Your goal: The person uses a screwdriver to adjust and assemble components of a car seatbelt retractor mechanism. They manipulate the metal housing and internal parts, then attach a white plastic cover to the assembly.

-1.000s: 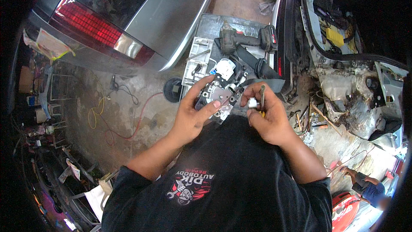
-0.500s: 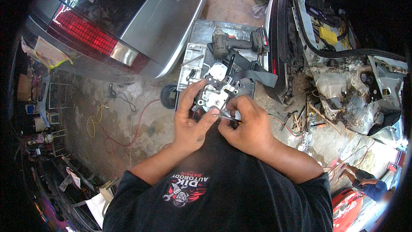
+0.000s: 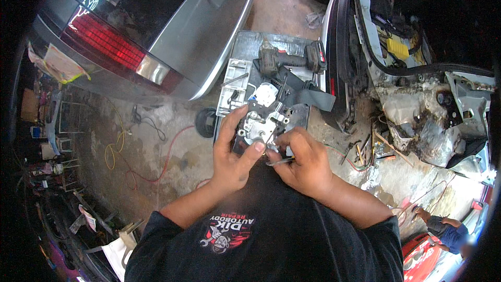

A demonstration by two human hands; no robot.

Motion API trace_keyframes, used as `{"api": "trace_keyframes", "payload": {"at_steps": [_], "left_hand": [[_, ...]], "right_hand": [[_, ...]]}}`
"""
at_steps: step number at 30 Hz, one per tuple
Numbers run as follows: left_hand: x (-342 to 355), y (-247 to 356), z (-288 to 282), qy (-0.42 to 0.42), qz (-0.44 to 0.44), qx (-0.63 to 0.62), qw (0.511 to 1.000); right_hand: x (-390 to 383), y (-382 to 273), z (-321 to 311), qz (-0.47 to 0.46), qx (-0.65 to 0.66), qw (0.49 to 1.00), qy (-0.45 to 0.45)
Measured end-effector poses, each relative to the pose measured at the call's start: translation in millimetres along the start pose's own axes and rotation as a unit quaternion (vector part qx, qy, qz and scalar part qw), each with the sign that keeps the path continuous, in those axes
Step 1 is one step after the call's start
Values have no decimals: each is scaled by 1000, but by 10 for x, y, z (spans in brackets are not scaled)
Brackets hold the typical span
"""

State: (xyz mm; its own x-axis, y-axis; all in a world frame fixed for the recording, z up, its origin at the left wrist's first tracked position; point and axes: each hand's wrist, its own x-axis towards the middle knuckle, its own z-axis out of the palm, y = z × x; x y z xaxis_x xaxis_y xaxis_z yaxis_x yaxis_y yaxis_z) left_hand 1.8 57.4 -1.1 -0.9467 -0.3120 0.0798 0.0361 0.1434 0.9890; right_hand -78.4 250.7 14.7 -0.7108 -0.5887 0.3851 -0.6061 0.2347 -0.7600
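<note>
A silver metal latch mechanism (image 3: 259, 127) with a white round part at its far end is held in front of my chest. My left hand (image 3: 231, 156) grips its left side, fingers along the edge and thumb pressed on the near end. At the near right corner, my right hand (image 3: 307, 164) is closed in a pinch on a thin metal piece (image 3: 280, 162); its far end is hidden by the fingers. Beyond the latch, a cordless impact driver (image 3: 284, 61) lies on a dark work surface (image 3: 248, 40), with a grey strap (image 3: 314, 99) nearer me.
A white plastic tray-like part (image 3: 235, 81) lies left of the driver. A grey car (image 3: 203, 26) with a red tail light stands at left, a stripped car body (image 3: 412, 99) at right. Hoses (image 3: 169, 159) and loose tools cross the floor. Another person (image 3: 451, 230) is at lower right.
The thin metal piece has shifted slightly toward me with my right fingers, which have drawn back a little from the latch. My left hand keeps its grip.
</note>
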Motion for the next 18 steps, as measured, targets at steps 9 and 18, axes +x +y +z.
{"api": "trace_keyframes", "payload": {"at_steps": [9,18], "left_hand": [[-88,-12,-32,0,65,34,997],[-106,-45,-14,-4,66,-4,998]], "right_hand": [[-38,-53,-17,-26,-2,1000,12],[-54,-96,-18,-19,-16,999,22]]}}
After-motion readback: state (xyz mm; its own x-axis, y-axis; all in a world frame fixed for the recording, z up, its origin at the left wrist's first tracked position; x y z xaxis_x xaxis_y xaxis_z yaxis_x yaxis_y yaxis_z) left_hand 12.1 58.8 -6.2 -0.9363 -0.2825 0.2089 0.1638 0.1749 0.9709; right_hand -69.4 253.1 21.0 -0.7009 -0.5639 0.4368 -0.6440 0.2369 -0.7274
